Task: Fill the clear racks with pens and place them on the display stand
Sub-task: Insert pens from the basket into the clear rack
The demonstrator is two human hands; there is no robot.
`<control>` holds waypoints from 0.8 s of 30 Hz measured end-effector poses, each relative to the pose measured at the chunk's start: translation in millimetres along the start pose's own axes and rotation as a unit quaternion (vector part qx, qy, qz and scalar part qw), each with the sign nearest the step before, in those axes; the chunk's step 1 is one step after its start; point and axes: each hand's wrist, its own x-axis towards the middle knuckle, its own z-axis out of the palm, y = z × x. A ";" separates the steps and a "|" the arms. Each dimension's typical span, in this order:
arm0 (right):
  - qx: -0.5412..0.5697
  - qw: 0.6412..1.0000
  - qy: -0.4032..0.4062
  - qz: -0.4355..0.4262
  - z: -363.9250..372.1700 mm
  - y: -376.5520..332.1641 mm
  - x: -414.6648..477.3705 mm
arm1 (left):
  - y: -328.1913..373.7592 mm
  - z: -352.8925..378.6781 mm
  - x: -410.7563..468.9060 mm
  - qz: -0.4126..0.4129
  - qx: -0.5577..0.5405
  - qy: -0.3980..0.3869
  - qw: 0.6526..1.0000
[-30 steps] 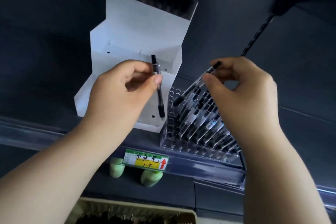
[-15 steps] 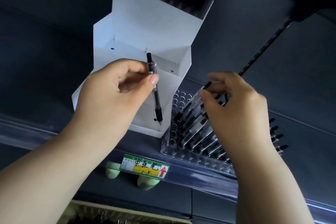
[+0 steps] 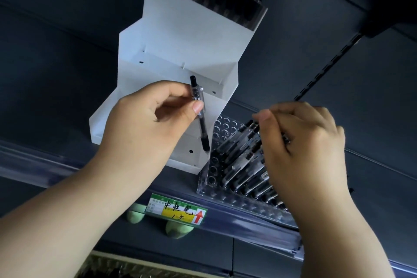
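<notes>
Pens of this kind are light, stiff and made of smooth plastic. A pinch with two fingers on the upper barrel, near the clip, should be enough. I judge that a hold too near the tip would make it hard to aim into a hole, and that a loose hold could let the barrel slip.

The left hand (image 3: 149,124) grasps one pen (image 3: 198,110) in this way, between thumb and forefinger. It is nearly upright with the tip down, in front of the white stand (image 3: 187,36) and just left of the rack (image 3: 222,130). The rack lies on the shelf (image 3: 56,166) just beside the foot of the stand. It is filled on its right part, and the holes on its left are empty.

The right hand (image 3: 302,142) has its fingers curled among the standing pens (image 3: 243,165); I cannot tell if it pinches one.

One second ago this hand held a pen above the rack, and now it is lower, down at the rows. The left hand holds its pen as before.
</notes>
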 end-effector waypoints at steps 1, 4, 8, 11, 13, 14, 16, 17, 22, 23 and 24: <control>-0.004 1.000 -0.004 -0.001 -0.7 -0.3 -0.9 | 0.1 0.8 0.0 0.000 0.001 -0.001 1.000; -0.018 1.000 -0.014 -0.005 0.5 -2.7 -3.8 | -0.5 2.8 0.3 -0.004 0.003 -0.002 1.000; -0.025 0.999 -0.034 -0.001 2.7 -1.7 -5.6 | 0.6 5.4 -0.7 0.000 -0.002 0.004 1.000; -0.016 0.999 -0.050 0.004 4.3 -0.6 -7.2 | 3.4 7.8 -2.0 0.011 -0.010 0.006 1.000; -0.006 0.999 -0.044 0.005 5.6 -1.0 -8.1 | 4.2 10.0 -3.0 0.019 -0.004 -0.003 1.000; 0.004 0.999 -0.036 0.006 6.1 -1.4 -8.4 | 4.3 11.7 -3.2 0.022 0.000 -0.012 1.000; 0.026 0.999 -0.021 0.011 6.3 -2.4 -9.0 | 4.1 15.5 -3.3 0.024 0.009 -0.028 0.999; 0.034 0.999 -0.018 0.013 6.4 -2.8 -9.3 | 3.9 17.5 -3.1 0.025 0.012 -0.033 0.999; 0.057 0.998 -0.017 0.028 8.5 -2.4 -12.6 | 4.0 29.7 -3.5 0.043 0.051 -0.074 0.995; 0.061 0.998 -0.016 0.029 8.4 -2.1 -13.5 | 4.0 32.1 -3.7 0.044 0.057 -0.080 0.994; 0.064 0.997 -0.016 0.029 8.4 -1.7 -14.2 | 4.0 34.0 -3.6 0.042 0.057 -0.085 0.994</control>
